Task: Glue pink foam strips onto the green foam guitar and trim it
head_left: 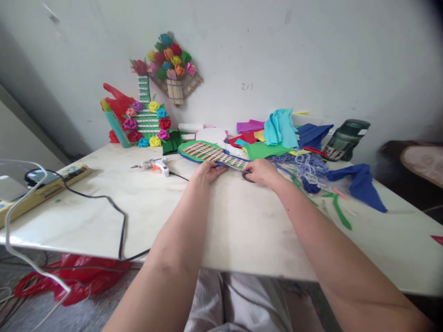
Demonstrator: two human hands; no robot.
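Observation:
A flat green paper piece with pink woven strips [207,152] lies on the white table [242,230], over a blue sheet. My left hand [207,172] rests on its near edge, fingers curled onto it. My right hand [262,173] is closed over a dark ring-shaped handle, likely scissors [247,176], just beside the right end of the woven piece.
A glue gun [157,164] with a black cord [114,207] lies left of my hands. A power strip [51,182] sits at far left. Paper-flower crafts [148,120] lean on the wall. Coloured paper scraps [277,133], blue strips [311,173] and a dark bottle [346,138] crowd the right.

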